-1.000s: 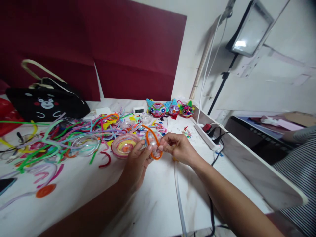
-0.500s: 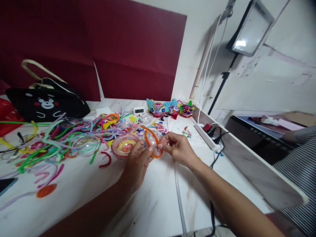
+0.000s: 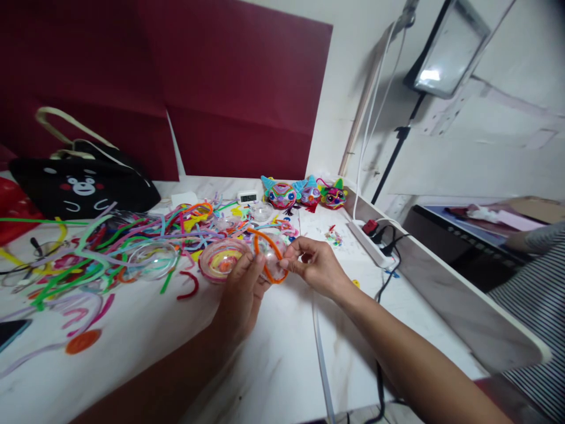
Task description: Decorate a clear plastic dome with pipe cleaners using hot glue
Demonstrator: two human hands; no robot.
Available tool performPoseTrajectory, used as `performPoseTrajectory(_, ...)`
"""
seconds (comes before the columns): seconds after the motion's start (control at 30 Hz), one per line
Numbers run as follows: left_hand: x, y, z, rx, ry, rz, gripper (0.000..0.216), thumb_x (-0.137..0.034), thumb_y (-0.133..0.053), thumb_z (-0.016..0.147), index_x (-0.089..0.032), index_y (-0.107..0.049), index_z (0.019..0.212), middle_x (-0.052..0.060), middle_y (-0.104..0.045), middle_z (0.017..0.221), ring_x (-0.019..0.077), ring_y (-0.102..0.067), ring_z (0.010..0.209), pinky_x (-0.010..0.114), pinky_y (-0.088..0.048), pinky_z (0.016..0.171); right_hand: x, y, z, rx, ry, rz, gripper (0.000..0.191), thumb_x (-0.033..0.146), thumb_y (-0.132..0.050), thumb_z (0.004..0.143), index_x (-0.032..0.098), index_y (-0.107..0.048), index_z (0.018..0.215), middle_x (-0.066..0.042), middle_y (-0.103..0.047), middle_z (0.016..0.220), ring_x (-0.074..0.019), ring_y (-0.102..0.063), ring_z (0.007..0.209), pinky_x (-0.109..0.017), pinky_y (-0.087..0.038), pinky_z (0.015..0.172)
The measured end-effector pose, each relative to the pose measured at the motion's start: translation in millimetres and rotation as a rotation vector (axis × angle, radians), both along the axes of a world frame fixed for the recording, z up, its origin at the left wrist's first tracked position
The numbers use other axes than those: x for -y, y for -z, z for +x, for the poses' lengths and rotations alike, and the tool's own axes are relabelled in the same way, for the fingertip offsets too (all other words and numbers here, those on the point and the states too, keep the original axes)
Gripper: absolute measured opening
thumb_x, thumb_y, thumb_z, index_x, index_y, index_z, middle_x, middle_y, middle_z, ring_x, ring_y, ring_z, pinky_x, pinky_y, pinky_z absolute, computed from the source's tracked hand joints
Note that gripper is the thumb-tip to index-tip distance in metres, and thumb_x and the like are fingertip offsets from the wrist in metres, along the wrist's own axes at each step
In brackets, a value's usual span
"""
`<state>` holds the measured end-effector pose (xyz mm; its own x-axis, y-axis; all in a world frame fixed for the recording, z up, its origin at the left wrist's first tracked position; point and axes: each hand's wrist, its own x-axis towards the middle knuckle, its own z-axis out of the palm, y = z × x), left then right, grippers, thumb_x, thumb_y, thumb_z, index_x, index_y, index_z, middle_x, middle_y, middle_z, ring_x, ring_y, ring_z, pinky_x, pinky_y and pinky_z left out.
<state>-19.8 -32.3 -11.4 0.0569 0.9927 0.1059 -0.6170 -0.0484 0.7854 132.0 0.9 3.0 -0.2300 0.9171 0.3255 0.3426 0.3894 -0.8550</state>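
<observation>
My left hand [image 3: 241, 294] and my right hand [image 3: 315, 265] meet above the white table [image 3: 273, 359], both pinching a small clear plastic ball [image 3: 268, 257] with an orange pipe cleaner [image 3: 265, 244] looped round it. The left fingers grip the ball from the left, and the right fingers pinch the orange wire on its right side. Just left of the hands stands a clear bowl [image 3: 219, 259] ringed with pink and yellow wire.
A heap of coloured pipe cleaners [image 3: 101, 247] and an empty clear bowl [image 3: 152, 259] cover the table's left. A black bear bag [image 3: 83, 185] lies far left. Three wire-wrapped figures [image 3: 304, 194] stand at the back, a power strip [image 3: 368, 238] with cables to the right. Another person's striped sleeve [image 3: 536, 300] shows far right.
Both hands have shifted slightly left with the ball. The orange pipe cleaner has been turned and drawn closer round it.
</observation>
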Motion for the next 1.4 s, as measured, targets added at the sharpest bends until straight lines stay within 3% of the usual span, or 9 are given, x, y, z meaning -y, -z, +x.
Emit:
performPoseTrajectory(0.5, -0.2, 1.5, 0.3, 0.013, -0.021, 0.003, 0.027, -0.023, -0.072, 0.078, -0.020, -0.053, 0.096, 0.002, -0.071, 0.096, 0.0188, -0.068, 0.095, 0.031, -0.051, 0.083, 1.3, 1.0, -4.2, -0.021, 0.047, -0.006, 0.015, 0.031, -0.071, 0.071, 0.018, -0.065, 0.071, 0.000, -0.064, 0.068, -0.0141, -0.057, 0.064, -0.026, -0.041, 0.062)
performPoseTrajectory(0.83, -1.3, -0.8, 0.0, 0.004, 0.003, 0.042, 0.017, -0.019, -0.070, 0.075, -0.019, -0.060, 0.089, 0.002, -0.071, 0.094, 0.0197, -0.066, 0.096, 0.031, -0.050, 0.085, 0.4, 1.8, -3.9, 0.050, 0.088, 0.020, 0.008, 0.027, -0.068, 0.072, 0.020, -0.067, 0.072, 0.002, -0.067, 0.071, -0.0131, -0.058, 0.065, -0.025, -0.037, 0.063)
performPoseTrajectory(1.07, -4.7, 4.9, -0.6, 0.022, -0.109, 0.000, 0.020, -0.031, -0.069, 0.079, -0.019, -0.057, 0.089, 0.002, -0.069, 0.095, 0.0187, -0.067, 0.092, 0.032, -0.051, 0.084, 2.3, 4.5, -5.5, 0.075, 0.074, 0.036, 0.015, 0.033, -0.069, 0.076, 0.019, -0.068, 0.073, 0.002, -0.067, 0.071, -0.0125, -0.057, 0.065, -0.024, -0.035, 0.062)
performPoseTrajectory(1.4, -3.6, 6.1, -1.3, 0.040, -0.050, 0.007, 0.020, -0.027, -0.072, 0.077, -0.018, -0.057, 0.089, 0.002, -0.069, 0.092, 0.0195, -0.065, 0.096, 0.032, -0.052, 0.084, 0.2, 5.1, -5.5, 0.084, 0.098, 0.036, 0.013, 0.031, -0.068, 0.076, 0.019, -0.068, 0.071, 0.002, -0.067, 0.070, -0.0123, -0.056, 0.065, -0.024, -0.036, 0.063)
